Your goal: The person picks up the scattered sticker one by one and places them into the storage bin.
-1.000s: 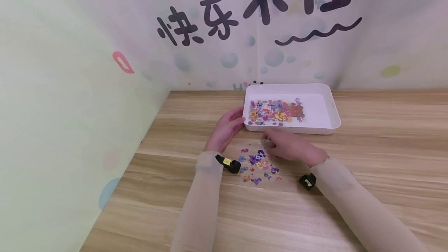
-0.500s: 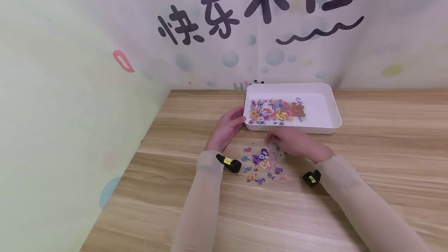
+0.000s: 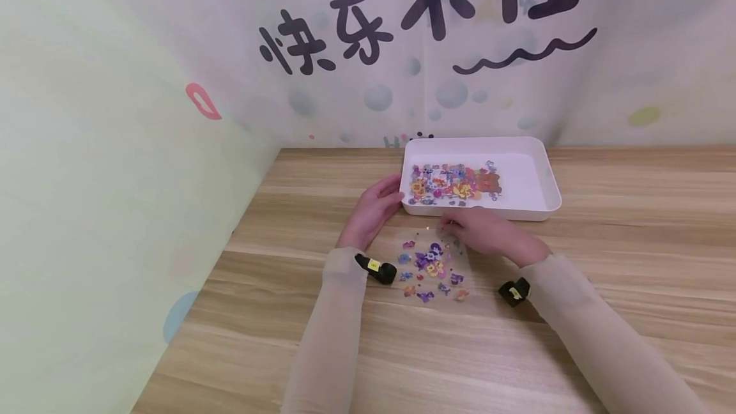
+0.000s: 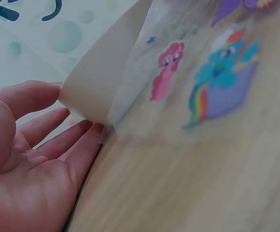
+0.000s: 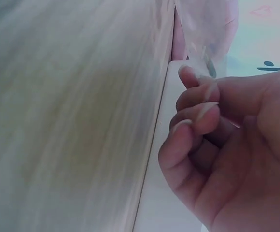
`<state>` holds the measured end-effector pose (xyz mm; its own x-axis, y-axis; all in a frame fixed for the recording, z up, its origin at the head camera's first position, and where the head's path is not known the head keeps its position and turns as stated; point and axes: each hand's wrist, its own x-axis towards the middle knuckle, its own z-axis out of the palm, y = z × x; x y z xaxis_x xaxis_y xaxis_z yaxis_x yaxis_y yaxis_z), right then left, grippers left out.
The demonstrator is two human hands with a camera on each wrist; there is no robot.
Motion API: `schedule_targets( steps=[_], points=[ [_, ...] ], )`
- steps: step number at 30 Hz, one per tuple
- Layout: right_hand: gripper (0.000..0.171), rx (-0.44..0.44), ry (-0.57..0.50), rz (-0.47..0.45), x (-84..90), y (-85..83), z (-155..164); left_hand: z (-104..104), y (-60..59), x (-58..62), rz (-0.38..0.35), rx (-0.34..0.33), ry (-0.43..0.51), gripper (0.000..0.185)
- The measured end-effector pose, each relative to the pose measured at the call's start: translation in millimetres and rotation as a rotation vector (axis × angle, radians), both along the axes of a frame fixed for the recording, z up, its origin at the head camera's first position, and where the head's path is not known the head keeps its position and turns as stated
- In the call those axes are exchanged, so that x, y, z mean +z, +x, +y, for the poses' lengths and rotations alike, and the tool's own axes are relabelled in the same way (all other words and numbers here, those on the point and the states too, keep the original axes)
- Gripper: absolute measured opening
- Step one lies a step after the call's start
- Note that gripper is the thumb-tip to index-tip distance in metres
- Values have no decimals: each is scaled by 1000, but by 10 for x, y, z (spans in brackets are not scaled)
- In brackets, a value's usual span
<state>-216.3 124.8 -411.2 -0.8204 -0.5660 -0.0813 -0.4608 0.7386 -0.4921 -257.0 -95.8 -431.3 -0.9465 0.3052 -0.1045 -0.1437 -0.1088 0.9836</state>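
A clear plastic sticker sheet (image 3: 432,266) printed with small colourful figures lies over the wooden table in front of a white tray (image 3: 526,184). My right hand (image 3: 484,234) pinches its far right edge between thumb and forefinger; in the right wrist view the clear film (image 5: 205,29) rises from the fingertips, and the other fingers are curled. My left hand (image 3: 370,213) is at the tray's near left corner, a digit touching the tray wall (image 4: 94,82) and the remaining fingers loosely extended. Pony pictures, one of them a pink pony (image 4: 168,71), show in the left wrist view.
Inside the tray, more sticker sheets (image 3: 439,184) and a brown bear sticker (image 3: 489,181) fill the left part. A printed curtain (image 3: 345,107) hangs behind the wooden table (image 3: 276,312) and along its left side.
The right hand has shifted slightly to the right, and the sticker sheet has slid a little the same way. The left hand keeps its place at the tray corner.
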Motion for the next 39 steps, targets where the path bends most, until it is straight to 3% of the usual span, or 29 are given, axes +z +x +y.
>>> schedule_targets(
  steps=[10, 17, 34, 39],
  points=[
    [21, -27, -23, -15, 60, -54, 120, 14, -107, -179, 10, 48, 36, 51],
    [20, -52, -51, -55, 112, -56, 182, 21, -98, -168, 2, 52, 37, 50],
    [19, -13, -97, 33, 134, -127, 286, 7, -94, -156, -6, 46, 35, 49],
    [20, -66, -119, 15, 154, -127, 311, 5, -93, -172, 1, 53, 30, 49]
  ],
)
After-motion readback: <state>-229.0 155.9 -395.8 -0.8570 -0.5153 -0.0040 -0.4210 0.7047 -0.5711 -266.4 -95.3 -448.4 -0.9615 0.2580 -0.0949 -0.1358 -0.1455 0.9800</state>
